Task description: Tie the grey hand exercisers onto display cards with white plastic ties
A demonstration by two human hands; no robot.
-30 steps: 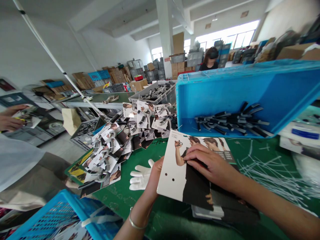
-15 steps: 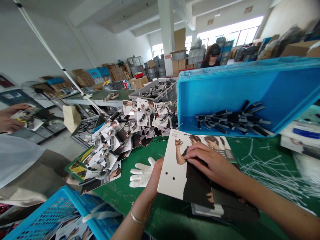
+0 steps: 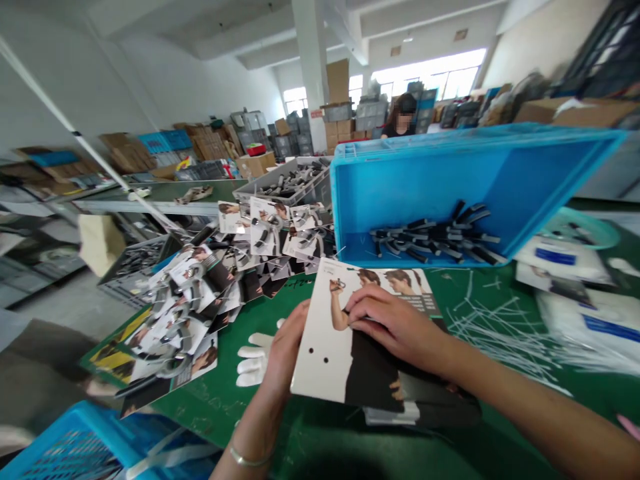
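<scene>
I hold a printed packaging card [image 3: 325,340] with pictures of people on it, tilted up above a small stack of similar cards [image 3: 420,407] on the green table [image 3: 500,373]. My left hand [image 3: 283,353] grips the card's left edge from beneath. My right hand [image 3: 395,327] lies on top of the card, fingers curled and pressed on its middle. A white glove [image 3: 253,360] rests on the table just left of my left hand.
A tilted blue crate [image 3: 450,180] with several black-handled parts [image 3: 435,237] stands behind the card. A heap of finished cards [image 3: 210,287] spreads to the left. White strips [image 3: 495,327] litter the right. A blue basket [image 3: 65,447] is at the lower left. Another person sits far back.
The view has swung to the right, so everything sits further left in the picture. The other person's hands at the far left have left the view. My hands keep their hold on the card.
</scene>
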